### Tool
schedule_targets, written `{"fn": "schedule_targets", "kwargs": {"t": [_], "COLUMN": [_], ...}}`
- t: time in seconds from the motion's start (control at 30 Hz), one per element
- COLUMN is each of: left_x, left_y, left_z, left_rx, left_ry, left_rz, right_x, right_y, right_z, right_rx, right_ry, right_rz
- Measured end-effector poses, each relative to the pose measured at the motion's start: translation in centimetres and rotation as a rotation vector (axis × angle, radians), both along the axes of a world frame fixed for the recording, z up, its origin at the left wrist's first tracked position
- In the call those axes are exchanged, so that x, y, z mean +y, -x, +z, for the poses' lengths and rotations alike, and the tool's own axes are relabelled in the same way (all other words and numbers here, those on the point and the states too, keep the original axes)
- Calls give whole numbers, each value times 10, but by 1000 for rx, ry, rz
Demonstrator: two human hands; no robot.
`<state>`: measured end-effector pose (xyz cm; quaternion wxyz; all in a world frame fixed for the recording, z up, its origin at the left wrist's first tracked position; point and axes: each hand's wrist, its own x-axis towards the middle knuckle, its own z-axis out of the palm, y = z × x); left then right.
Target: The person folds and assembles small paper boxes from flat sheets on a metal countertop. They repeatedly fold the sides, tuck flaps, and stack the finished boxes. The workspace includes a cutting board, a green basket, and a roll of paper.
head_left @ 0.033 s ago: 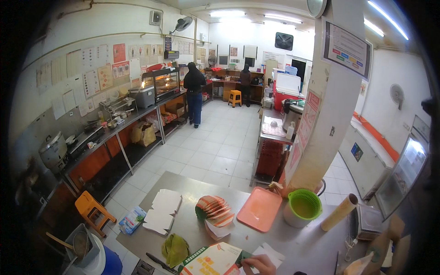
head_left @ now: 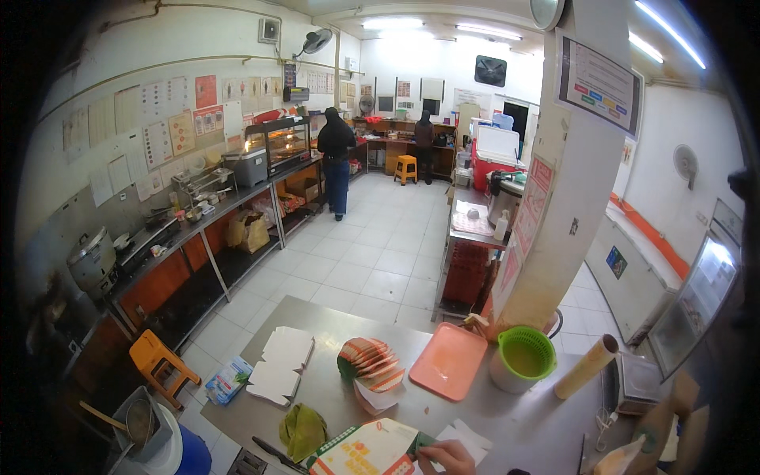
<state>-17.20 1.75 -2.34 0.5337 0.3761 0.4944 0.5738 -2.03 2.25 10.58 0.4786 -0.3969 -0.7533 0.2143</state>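
Printed white carton (head_left: 370, 445) with green trim: at the near side of the steel table (head_left: 499, 412), bottom cut off by the frame edge, so true long axis can't be confirmed; visible part runs left to right, right end angled slightly away from the wearer. Key relation: right hand (head_left: 448, 456) is at the carton's right end, so the carton lies directly left of it, fingertips meeting the dark green flap (head_left: 425, 440) there. Fingers bent, against the flap; pinching or only pressing, can't tell. Left hand not visible, state unknown; right is the only one seen at the carton. White sheet (head_left: 473, 440), partly behind the right hand, lies just right of the carton. Olive-green cloth (head_left: 302, 431) sits crumpled just beside the carton's left end; dark long-shaped item (head_left: 275, 453) further left of it, kind unclear. Fanned stack of orange-striped paper pieces (head_left: 370, 362) is beyond the carton, apart from it. White folded card pieces (head_left: 281, 362) farther beyond and left of the carton. Peach tray (head_left: 449, 362) beyond and right of the carton; green basket (head_left: 529, 336) in a pale bucket (head_left: 511, 381) and a pale roll (head_left: 586, 367) farther right, well apart from the carton.
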Motion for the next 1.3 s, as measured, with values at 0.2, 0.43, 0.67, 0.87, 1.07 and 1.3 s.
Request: {"fn": "schedule_targets", "kwargs": {"t": [0.2,0.43,0.67,0.87,1.07,1.3], "left_x": [-6,-5,-7,7,25,13], "left_y": [2,2,-24,-27,4,4], "left_z": [-8,-31,29,48,18,25], "left_rx": [-5,-4,386,-294,-357,-249], "left_ry": [15,-64,-294,-123,78,-19], "left_rz": [14,-94,-427,-135,-108,-152], "right_x": [0,6,6,15,7,9], "right_y": [7,-18,-31,-36,-27,-15], "right_z": [-31,-48,-38,-62,-61,-35], "right_rx": [-285,-317,-85,-305,-199,19], "right_ry": [244,-49,787,30,112,-65], "right_rz": [-19,157,-189,-141,-55,-190]}}
